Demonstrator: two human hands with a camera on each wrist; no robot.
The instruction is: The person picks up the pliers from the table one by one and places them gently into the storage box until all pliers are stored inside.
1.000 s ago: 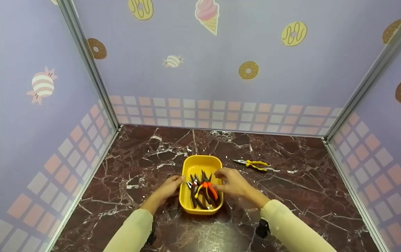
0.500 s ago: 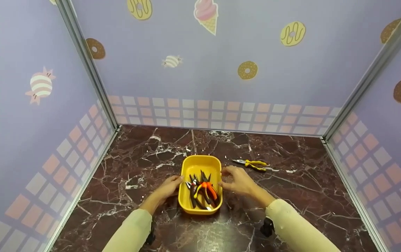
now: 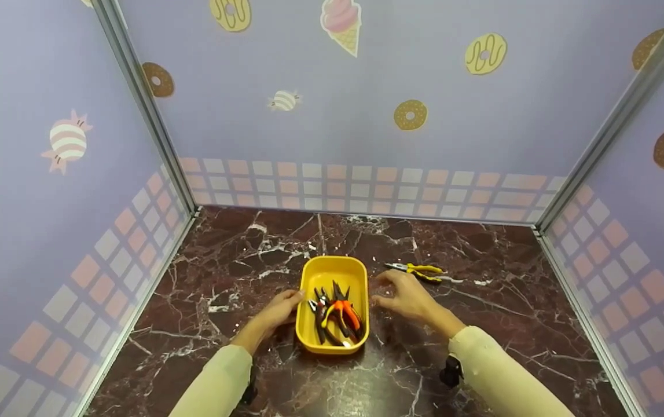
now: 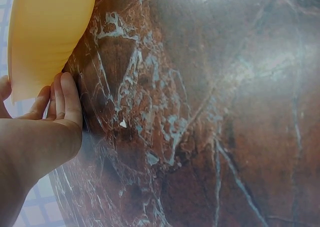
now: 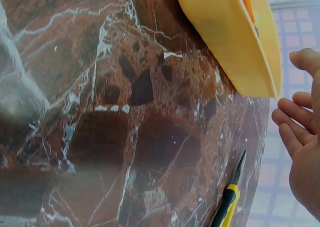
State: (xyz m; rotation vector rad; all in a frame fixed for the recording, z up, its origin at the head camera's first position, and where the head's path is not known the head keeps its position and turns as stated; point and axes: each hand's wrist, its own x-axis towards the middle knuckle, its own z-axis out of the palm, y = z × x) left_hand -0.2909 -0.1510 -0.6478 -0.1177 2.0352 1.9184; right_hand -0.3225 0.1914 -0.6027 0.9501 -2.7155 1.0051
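In the head view a yellow plastic box (image 3: 334, 263) stands on the dark marbled tabletop. Several pliers lie in its near half, one pair with orange handles (image 3: 353, 317) among them; they overlap, so some are partly hidden. My left hand (image 3: 277, 310) holds the box's left side, thumb at the rim and fingers against the outer wall (image 4: 50, 42). To the right of the box, my right hand (image 3: 410, 295) is apart from it, holding nothing, fingers loosely bent. Just beyond that hand lie long-nose pliers with yellow-and-black handles (image 3: 424, 270), their jaws pointing left.
A lilac back wall (image 3: 332, 133) with printed sweets rises behind the tabletop (image 3: 239, 243). Similar side walls (image 3: 25, 202) stand at left and right, joined to it by metal corner posts (image 3: 155, 110). Small white specks are scattered on the tabletop.
My right hand has drawn away from the box's right rim toward the right, near the loose pliers. My left hand and the box have stayed in place.
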